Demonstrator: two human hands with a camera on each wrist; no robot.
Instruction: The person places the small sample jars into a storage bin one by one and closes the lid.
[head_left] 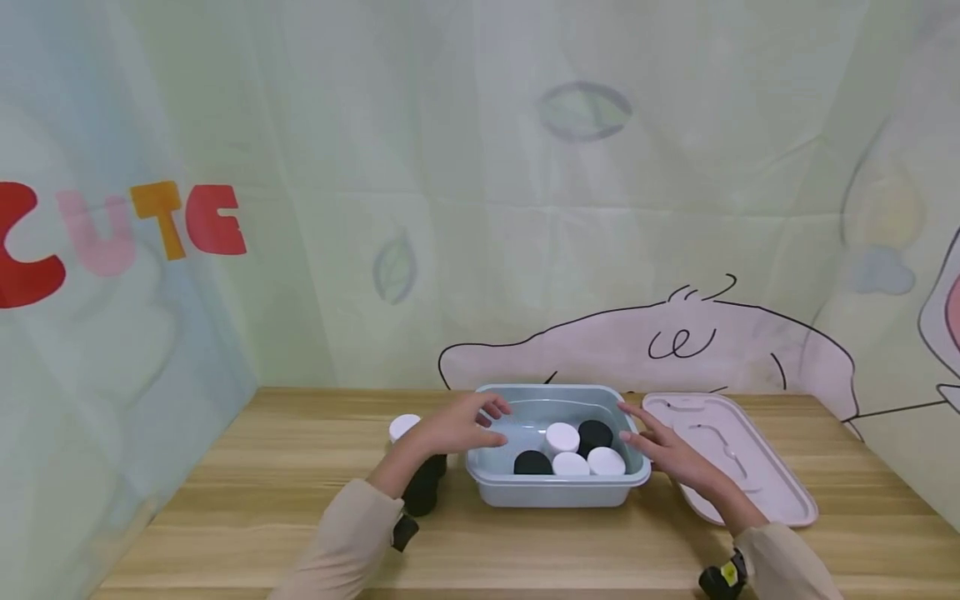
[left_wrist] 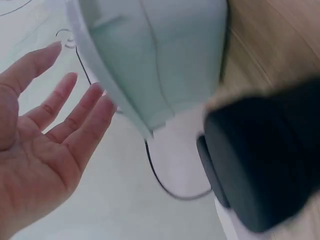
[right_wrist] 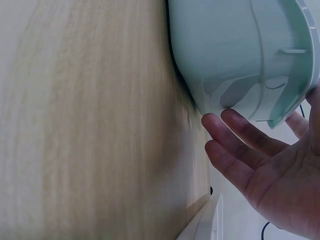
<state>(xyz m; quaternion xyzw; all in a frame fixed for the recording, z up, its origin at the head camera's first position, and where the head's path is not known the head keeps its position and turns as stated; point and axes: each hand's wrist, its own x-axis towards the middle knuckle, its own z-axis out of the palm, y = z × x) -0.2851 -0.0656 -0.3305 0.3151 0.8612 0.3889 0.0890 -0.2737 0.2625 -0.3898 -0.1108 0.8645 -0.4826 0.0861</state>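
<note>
A light blue plastic bin (head_left: 555,495) stands on the table, with several black and white round pieces inside, such as a white one (head_left: 562,437) and a black one (head_left: 595,435). My left hand (head_left: 459,423) is at the bin's left rim, fingers loosely bent and holding nothing. In the left wrist view its fingertips (left_wrist: 106,104) are close to the rim; whether they touch cannot be told. At the right rim, my right hand (head_left: 671,450) has its fingers spread around the side. The right wrist view shows fingertips (right_wrist: 231,116) by the bin's outer wall.
Several black and white round pieces (head_left: 420,493) stand left of the bin, partly hidden by the left forearm. A pale pinkish lid (head_left: 780,492) lies flat at the right, under the right forearm. A printed cloth (head_left: 480,208) hangs behind the table.
</note>
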